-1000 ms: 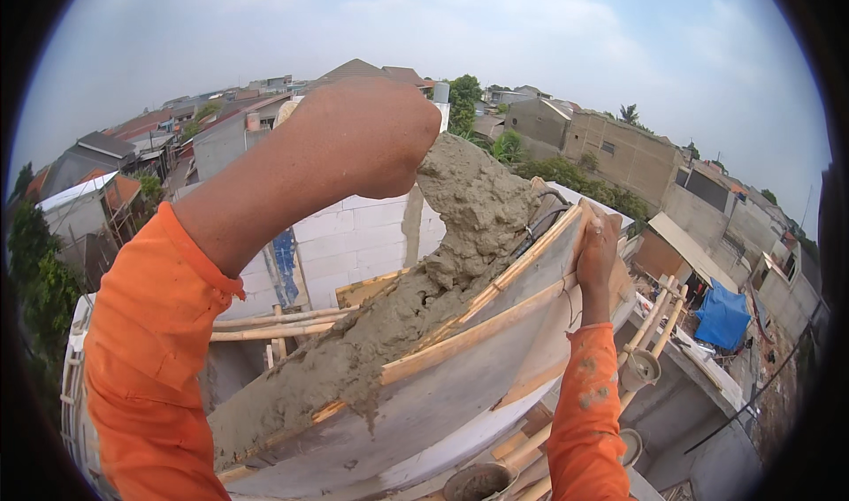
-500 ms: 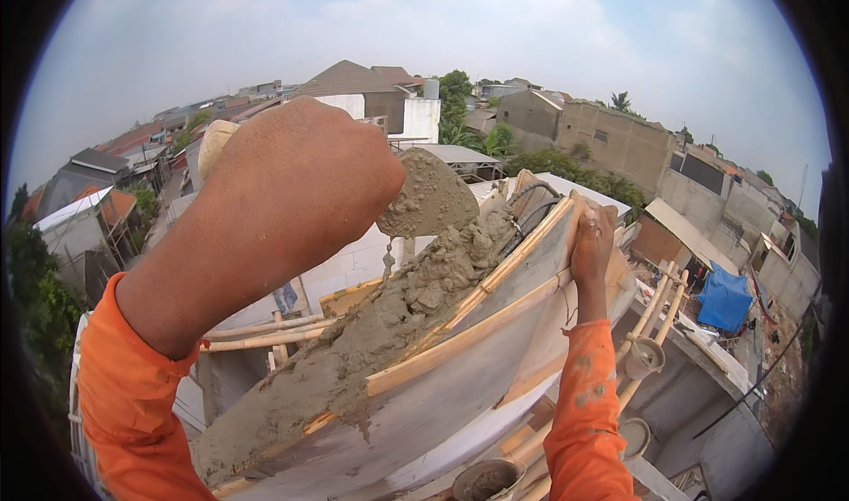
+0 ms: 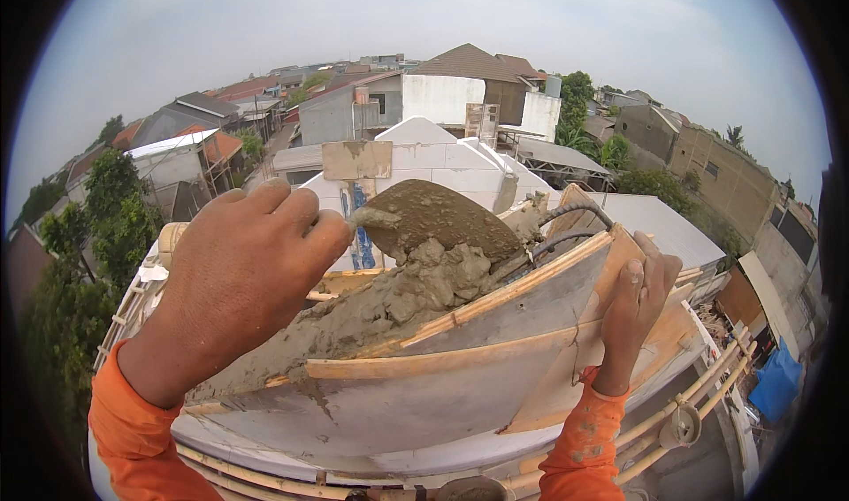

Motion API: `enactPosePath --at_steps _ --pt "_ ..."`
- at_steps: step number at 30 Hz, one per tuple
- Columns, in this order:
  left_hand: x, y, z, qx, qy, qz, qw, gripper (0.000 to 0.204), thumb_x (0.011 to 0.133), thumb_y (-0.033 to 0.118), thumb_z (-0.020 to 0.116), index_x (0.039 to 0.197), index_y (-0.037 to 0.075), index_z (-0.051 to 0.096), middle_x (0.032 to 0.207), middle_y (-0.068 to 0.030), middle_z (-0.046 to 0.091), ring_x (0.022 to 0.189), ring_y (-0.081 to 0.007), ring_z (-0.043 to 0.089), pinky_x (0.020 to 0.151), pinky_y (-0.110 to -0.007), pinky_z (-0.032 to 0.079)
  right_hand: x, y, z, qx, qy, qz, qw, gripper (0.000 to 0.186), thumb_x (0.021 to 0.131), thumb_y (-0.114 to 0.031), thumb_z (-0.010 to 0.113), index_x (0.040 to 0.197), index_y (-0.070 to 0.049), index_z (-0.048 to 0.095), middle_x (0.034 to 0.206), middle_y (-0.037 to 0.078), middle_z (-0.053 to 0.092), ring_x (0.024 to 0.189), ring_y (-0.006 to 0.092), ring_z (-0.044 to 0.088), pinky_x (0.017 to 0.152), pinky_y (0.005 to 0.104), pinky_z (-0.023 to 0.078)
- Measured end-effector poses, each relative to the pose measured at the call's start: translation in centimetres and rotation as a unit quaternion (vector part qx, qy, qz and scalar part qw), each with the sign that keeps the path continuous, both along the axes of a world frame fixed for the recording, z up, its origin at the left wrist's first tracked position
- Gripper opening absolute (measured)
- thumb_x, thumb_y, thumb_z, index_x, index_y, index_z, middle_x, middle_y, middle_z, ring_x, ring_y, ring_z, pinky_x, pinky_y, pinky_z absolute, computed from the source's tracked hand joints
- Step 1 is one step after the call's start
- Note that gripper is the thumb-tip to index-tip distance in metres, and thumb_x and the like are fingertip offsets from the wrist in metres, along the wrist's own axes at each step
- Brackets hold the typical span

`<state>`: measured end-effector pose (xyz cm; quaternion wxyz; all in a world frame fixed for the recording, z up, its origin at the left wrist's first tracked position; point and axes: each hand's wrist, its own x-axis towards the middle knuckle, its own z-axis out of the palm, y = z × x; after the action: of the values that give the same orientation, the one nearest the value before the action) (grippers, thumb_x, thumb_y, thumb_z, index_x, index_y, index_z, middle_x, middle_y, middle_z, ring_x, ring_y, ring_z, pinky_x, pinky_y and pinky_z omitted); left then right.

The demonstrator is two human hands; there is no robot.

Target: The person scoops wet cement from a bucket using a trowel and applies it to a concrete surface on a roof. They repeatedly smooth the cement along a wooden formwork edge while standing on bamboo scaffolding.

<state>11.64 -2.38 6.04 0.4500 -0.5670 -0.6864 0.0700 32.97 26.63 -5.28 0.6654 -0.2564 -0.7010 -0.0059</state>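
Note:
My left hand (image 3: 252, 267) is wrapped round a trowel (image 3: 451, 214), whose pale handle end shows beside the wrist. The mortar-coated blade is tilted on edge just over a heap of wet grey concrete (image 3: 416, 289), its lower edge against the heap. That concrete fills a sloping trough between boards. On the right, my right hand (image 3: 638, 298) grips the upper end of the formwork board (image 3: 495, 368), fingers over its top edge. Bent steel bars (image 3: 575, 209) stick out of the concrete near this end.
Bamboo poles (image 3: 707, 386) run below on the right, with a bucket (image 3: 681, 426) beside them. Another bucket (image 3: 473, 489) sits at the lower edge. Beyond the formwork stand a white block wall (image 3: 424, 156) and house roofs. The spot is high above ground.
My left hand has moved lower, and the trowel has come down from above the heap to lie against it. The view has swung left; my right hand stays on the board.

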Motion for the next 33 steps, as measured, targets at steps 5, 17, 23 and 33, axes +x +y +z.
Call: enactPosePath --at_steps 5,17,23,33 --pt "0.0 -3.7 -2.2 0.025 0.009 0.072 0.997 0.01 0.071 0.011 0.067 0.076 0.012 0.058 0.069 -0.002 0.048 0.068 -0.0205 0.053 0.056 -0.036 0.042 0.1 0.2 -0.4 0.0 0.011 0.022 1.0 0.042 0.096 -0.03 0.046 0.118 0.003 0.06 0.094 0.011 0.047 0.091 0.0244 0.043 0.085 0.037 0.036" --pt "1.5 -2.4 -2.1 0.022 -0.081 0.073 0.994 0.013 0.072 0.004 0.062 0.08 0.012 0.056 0.068 -0.0035 0.05 0.067 -0.0223 0.057 0.056 -0.038 0.045 0.1 0.4 -0.2 0.024 -0.009 0.022 0.999 0.05 0.1 -0.039 0.042 0.117 0.004 0.061 0.094 0.01 0.049 0.09 0.0238 0.044 0.084 0.036 0.036" --pt "-1.0 -7.5 -5.2 -0.002 -0.119 0.126 0.985 0.017 0.069 0.003 0.062 0.082 0.013 0.057 0.067 -0.004 0.05 0.068 -0.0237 0.058 0.056 -0.038 0.044 0.6 0.8 -0.7 -0.001 0.004 0.012 1.0 0.049 0.1 -0.037 0.041 0.117 0.005 0.061 0.097 0.011 0.051 0.09 0.0237 0.044 0.084 0.0354 0.035" --pt "-4.2 -7.3 -5.2 -0.023 -0.158 0.075 0.984 0.013 0.072 0.003 0.061 0.082 0.01 0.057 0.07 -0.0049 0.054 0.071 -0.0242 0.06 0.059 -0.039 0.047 0.9 2.3 -1.6 -0.055 -0.009 -0.023 0.998 0.036 0.098 -0.019 0.043 0.123 0.005 0.053 0.123 0.018 0.048 0.119 0.0325 0.044 0.105 0.0382 0.029"
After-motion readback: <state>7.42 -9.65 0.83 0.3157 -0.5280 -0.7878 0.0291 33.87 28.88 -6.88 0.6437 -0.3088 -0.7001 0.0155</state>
